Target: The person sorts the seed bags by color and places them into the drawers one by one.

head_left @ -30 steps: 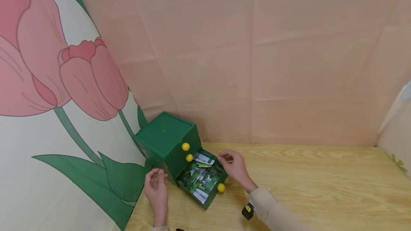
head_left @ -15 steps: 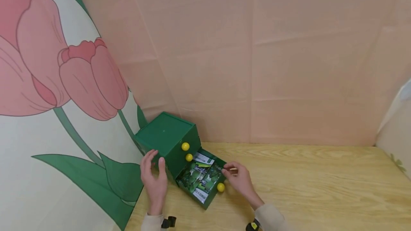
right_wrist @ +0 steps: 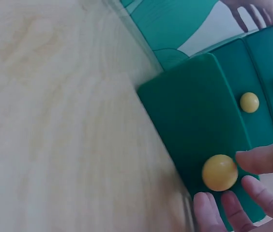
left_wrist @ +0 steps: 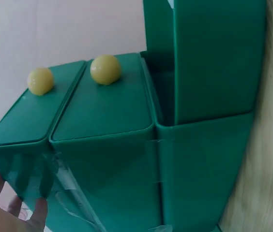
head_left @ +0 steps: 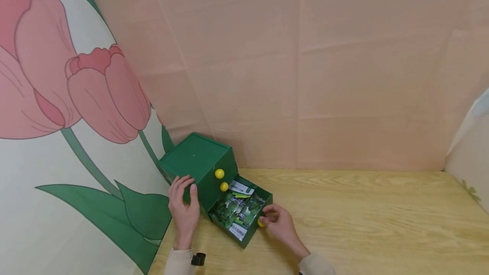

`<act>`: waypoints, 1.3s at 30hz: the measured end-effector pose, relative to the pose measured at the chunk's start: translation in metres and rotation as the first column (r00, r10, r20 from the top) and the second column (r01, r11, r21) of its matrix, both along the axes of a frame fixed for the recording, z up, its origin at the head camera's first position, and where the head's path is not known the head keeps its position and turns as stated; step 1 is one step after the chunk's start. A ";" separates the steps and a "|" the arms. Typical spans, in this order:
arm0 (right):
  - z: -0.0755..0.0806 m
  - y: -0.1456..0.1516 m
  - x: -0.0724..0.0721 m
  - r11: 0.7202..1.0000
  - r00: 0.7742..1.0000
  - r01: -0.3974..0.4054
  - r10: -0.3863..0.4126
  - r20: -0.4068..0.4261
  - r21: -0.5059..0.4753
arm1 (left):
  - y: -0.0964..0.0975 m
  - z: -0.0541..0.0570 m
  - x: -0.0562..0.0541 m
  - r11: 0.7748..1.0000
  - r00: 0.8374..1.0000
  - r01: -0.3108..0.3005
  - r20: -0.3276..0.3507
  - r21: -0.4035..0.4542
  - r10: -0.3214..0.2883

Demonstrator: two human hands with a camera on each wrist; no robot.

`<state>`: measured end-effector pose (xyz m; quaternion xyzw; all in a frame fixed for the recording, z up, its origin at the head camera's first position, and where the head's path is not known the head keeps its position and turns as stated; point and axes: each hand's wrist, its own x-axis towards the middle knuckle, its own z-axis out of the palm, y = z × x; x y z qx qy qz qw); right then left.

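Observation:
A green box of drawers (head_left: 195, 156) stands at the left of the table. Its bottom drawer (head_left: 254, 233) is pulled out and holds printed packets (head_left: 231, 211) in green and white. At the round yellow knob (right_wrist: 219, 172) on that drawer, my right hand (head_left: 282, 227) has its thumb and fingers spread about it, fingertips right at its edge. My left hand (head_left: 184, 215) is at the box's near left side, fingers extended against its upper edge; in the left wrist view its fingers (left_wrist: 40, 212) lie along the green side wall.
Two more yellow knobs (head_left: 219, 174) mark the closed upper drawers. Behind the box rises a pinkish cloth backdrop (head_left: 298, 75), and a tulip-print wall (head_left: 114, 160) borders it on the left. The wood-grain table (head_left: 363, 215) stretches to the right.
My right hand has come down from the drawer's far corner to its yellow knob. My left hand has risen along the box's side and spread its fingers. The drawer stays pulled out.

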<state>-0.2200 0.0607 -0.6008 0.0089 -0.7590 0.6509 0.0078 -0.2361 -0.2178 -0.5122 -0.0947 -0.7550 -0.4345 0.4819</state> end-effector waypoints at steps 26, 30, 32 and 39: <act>-0.016 -0.004 0.000 1.000 0.999 -0.030 0.030 0.026 0.009 | 0.021 0.020 0.010 1.000 0.994 -0.009 -0.105 -0.005 0.008; -0.014 -0.005 -0.001 0.999 0.999 -0.035 0.035 0.031 0.005 | 0.022 0.019 0.010 1.000 0.994 -0.018 -0.110 -0.002 0.018; -0.014 -0.006 -0.001 0.999 0.999 -0.039 0.039 0.026 0.001 | 0.022 0.019 0.010 1.000 0.993 -0.020 -0.115 0.005 0.021; -0.015 -0.008 -0.002 0.999 0.999 -0.043 0.043 0.021 -0.004 | 0.026 0.019 0.010 0.999 0.990 -0.037 -0.133 0.031 0.041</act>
